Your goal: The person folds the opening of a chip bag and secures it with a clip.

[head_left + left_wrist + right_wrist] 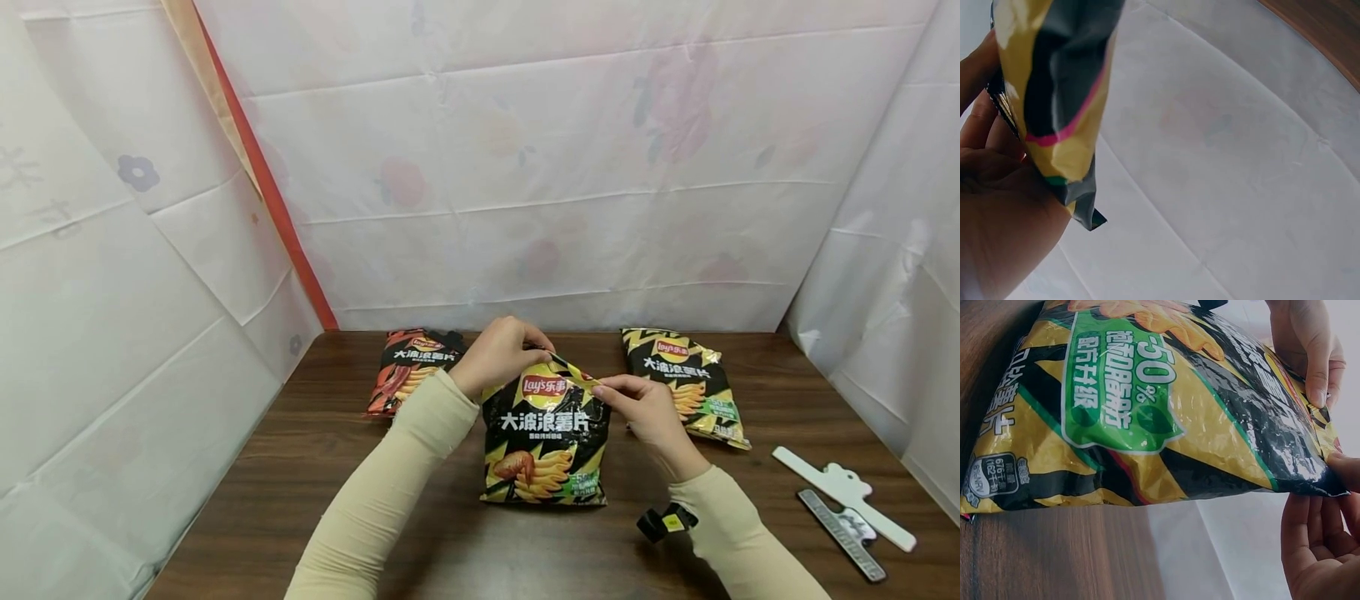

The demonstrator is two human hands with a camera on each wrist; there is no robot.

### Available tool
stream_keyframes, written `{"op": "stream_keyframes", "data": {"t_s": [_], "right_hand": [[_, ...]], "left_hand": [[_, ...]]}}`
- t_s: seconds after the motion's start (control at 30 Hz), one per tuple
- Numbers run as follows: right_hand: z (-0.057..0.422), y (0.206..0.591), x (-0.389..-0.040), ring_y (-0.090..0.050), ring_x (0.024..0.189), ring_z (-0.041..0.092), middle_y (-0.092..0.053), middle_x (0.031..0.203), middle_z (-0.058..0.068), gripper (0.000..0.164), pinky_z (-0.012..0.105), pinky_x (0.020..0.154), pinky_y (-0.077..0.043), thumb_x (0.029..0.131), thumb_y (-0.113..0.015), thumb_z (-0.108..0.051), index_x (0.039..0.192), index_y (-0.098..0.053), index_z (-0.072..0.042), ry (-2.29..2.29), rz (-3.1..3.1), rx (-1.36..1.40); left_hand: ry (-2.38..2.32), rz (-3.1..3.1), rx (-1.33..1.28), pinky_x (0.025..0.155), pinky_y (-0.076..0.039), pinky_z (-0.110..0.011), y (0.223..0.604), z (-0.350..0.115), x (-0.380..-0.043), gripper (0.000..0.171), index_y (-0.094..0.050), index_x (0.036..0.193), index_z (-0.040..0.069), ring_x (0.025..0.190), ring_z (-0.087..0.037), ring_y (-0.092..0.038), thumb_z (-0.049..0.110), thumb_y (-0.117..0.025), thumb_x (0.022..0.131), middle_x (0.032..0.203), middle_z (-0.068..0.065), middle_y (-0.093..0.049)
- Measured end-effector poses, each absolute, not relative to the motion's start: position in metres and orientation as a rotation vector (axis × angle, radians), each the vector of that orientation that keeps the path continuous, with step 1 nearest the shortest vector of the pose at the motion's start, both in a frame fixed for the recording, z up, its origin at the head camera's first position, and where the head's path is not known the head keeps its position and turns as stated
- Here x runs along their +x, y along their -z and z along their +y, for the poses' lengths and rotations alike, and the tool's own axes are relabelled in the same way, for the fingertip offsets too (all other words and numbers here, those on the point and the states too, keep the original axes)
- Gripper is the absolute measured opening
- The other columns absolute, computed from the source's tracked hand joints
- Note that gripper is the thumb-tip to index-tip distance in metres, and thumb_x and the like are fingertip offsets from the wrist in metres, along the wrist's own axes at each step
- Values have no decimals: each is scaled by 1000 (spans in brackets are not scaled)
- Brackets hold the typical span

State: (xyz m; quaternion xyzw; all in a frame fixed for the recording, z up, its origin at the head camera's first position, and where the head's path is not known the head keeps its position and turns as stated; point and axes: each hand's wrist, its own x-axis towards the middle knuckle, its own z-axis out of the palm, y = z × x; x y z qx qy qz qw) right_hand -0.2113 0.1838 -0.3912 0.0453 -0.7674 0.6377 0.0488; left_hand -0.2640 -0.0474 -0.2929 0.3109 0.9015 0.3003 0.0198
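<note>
A black and yellow Lay's chip bag (546, 442) stands upright on the table in the head view, its top edge folded over into a narrow strip. My left hand (501, 357) pinches this strip near its left end. At the right top corner, my right hand (651, 415) pinches the bag between thumb and fingers. The right wrist view shows the bag's front (1210, 444) from the side, with the right hand's fingers (1300, 528) under the corner. The left wrist view shows the bag's side (1066, 94) against the left palm (1010, 200).
A red and black chip bag (386, 379) with a black object on its top corner lies at the back left. Another yellow and black chip bag (708, 383) lies at the back right. A white clip (843, 492) and a grey clip (840, 533) lie on the table's right side.
</note>
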Motion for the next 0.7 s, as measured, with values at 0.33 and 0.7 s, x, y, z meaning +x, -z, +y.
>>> {"op": "stream_keyframes", "data": {"t_s": [0.33,0.7], "right_hand": [[192,388,-211,-60,87,4,-69,95,-20,39,25,70,-50,93,-69,-26,120,-68,2,-1977,-2385,150],[226,380,-204,-70,91,0,-74,104,-11,37,20,80,-56,99,-59,-20,124,-63,7,-1780,-2467,449]], "left_hand": [[-926,2818,966,51,-33,-22,293,-45,-262,15,-77,103,13,45,-8,-34,19,-65,95,96,-3,-75],[-954,2817,932,50,-32,-23,297,-45,-263,16,-76,104,12,44,-8,-32,19,-65,96,95,-3,-74]]}}
